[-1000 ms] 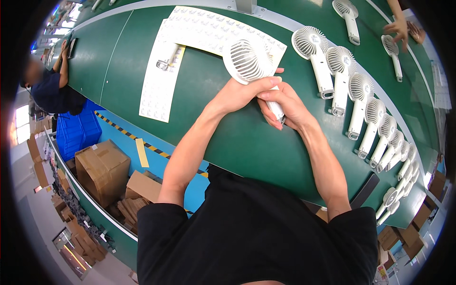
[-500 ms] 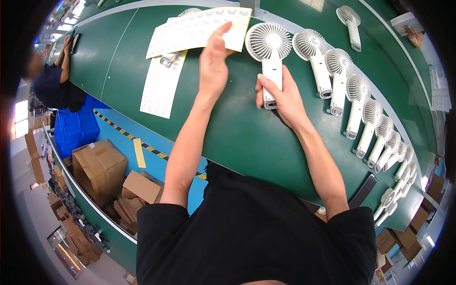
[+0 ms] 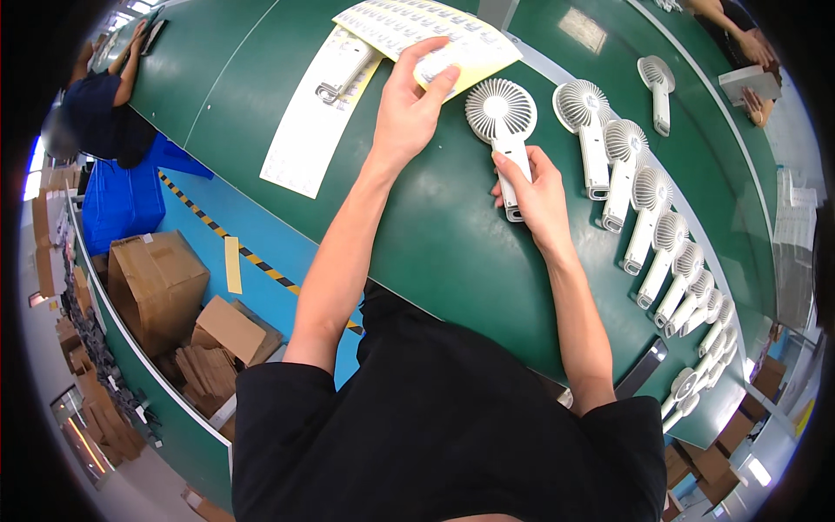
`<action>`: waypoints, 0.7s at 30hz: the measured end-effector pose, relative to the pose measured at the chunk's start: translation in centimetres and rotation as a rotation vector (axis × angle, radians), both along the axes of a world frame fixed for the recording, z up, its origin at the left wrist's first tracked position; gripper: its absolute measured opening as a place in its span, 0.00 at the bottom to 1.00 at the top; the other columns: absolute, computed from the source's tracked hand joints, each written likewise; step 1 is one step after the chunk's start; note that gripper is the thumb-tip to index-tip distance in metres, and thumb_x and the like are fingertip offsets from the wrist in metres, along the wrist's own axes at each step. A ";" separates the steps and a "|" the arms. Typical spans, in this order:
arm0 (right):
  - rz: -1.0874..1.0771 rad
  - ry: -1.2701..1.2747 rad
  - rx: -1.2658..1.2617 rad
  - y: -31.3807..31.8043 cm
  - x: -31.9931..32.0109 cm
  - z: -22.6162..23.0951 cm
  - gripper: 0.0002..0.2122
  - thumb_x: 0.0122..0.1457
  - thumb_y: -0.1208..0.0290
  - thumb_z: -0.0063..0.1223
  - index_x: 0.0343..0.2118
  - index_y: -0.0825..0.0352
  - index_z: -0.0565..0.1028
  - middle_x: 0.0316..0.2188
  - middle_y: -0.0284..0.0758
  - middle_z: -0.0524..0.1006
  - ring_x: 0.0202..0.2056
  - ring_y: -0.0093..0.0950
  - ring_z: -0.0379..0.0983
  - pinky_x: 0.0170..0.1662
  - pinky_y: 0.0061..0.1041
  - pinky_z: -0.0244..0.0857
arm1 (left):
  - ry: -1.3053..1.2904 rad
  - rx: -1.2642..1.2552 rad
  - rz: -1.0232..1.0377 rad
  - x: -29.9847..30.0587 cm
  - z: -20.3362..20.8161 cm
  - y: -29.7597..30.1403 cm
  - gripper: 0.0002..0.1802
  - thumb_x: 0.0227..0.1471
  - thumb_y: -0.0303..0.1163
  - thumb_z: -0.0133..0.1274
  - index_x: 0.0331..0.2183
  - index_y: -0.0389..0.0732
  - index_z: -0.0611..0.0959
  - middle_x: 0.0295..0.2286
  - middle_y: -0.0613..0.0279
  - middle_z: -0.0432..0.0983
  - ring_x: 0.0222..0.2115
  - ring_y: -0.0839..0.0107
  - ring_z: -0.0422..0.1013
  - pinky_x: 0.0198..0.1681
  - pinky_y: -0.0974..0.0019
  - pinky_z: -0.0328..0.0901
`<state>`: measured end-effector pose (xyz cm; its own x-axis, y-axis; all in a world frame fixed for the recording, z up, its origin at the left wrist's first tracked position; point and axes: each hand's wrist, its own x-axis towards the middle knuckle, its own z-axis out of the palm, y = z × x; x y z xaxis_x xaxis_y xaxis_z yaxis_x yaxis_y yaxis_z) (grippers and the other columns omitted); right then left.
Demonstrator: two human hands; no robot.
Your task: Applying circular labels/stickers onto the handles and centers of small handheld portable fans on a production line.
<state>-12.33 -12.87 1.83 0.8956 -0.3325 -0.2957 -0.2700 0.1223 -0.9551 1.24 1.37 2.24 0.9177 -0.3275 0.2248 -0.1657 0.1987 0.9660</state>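
Note:
My right hand (image 3: pixel 541 202) is closed round the handle of a white handheld fan (image 3: pixel 500 113), its round grille pointing away from me. To its left, my left hand (image 3: pixel 407 117) pinches the near edge of a white-and-yellow sheet of stickers (image 3: pixel 426 26), thumb over the lifted, curved part. Under that sheet, a second sticker sheet (image 3: pixel 296 152) lies on the green table (image 3: pixel 444 226). On the second sheet rests another fan (image 3: pixel 348 65) with its handle showing; the raised sheet hides its head.
Several white fans (image 3: pixel 651 190) line the table's right side, curving toward me. One fan (image 3: pixel 658 87) lies beyond them. A black phone (image 3: pixel 641 367) is near my right elbow. Co-workers sit left and far right, one handling a white box (image 3: pixel 750 85). Cartons (image 3: pixel 161 283) stand lower left.
My left thumb and fingers have closed on the sheet's edge, and the sheet now curves up. The fan in my right hand sits slightly lower. The whole view has shifted.

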 end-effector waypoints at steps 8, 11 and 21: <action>0.088 0.174 -1.087 -0.2 -0.7 3.9 0.18 0.54 0.56 0.60 0.24 0.69 0.77 0.16 0.36 0.73 0.18 0.34 0.71 0.26 0.33 0.63 | -0.117 0.186 -0.194 -0.4 0.5 0.3 0.16 0.59 0.29 0.52 0.48 0.37 0.77 0.43 0.62 0.76 0.45 0.76 0.70 0.49 0.71 0.65; -0.134 -0.410 -1.107 -0.6 0.9 4.5 0.07 0.52 0.72 0.63 0.29 0.69 0.76 0.23 0.35 0.71 0.24 0.33 0.70 0.28 0.30 0.65 | -0.152 0.218 -0.233 -0.5 0.3 0.4 0.14 0.58 0.28 0.52 0.47 0.36 0.78 0.43 0.61 0.77 0.45 0.75 0.71 0.50 0.70 0.64; 0.083 -0.743 -1.246 -1.3 4.7 3.4 0.09 0.49 0.78 0.63 0.34 0.67 0.78 0.34 0.35 0.75 0.38 0.35 0.70 0.44 0.33 0.63 | -0.172 0.214 -0.329 -0.8 0.4 0.3 0.18 0.55 0.29 0.55 0.48 0.36 0.77 0.42 0.60 0.77 0.46 0.73 0.71 0.52 0.68 0.63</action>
